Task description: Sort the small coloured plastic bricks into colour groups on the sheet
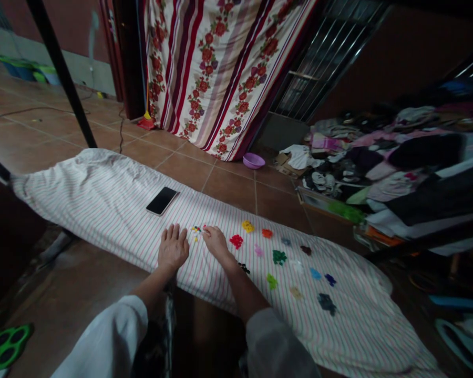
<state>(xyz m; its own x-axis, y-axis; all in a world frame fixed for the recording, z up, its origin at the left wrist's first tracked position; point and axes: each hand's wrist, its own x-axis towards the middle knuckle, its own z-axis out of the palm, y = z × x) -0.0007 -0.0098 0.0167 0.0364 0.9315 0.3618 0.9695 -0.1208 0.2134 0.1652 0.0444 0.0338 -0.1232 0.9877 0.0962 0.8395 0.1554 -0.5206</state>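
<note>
My left hand (174, 247) lies flat on the striped cloth (114, 210), fingers spread, with nothing in it. Just right of it is a small group of mixed-colour pieces (196, 231). At the right edge of that group my right hand (215, 241) is closed in a pinch; what its fingertips hold is too small to name. Separate piles sorted by colour spread to the right, among them a red pile (236, 241), a yellow pile (247, 226), a dark green pile (279, 257) and a light green pile (271, 281).
A phone (162, 201) lies on the cloth beyond my left hand. Behind the cloth, a purple basin (254, 160) stands on the tiled floor by a floral curtain (220, 68). Clothes and shoes are heaped at the right. Dark poles rise at the left.
</note>
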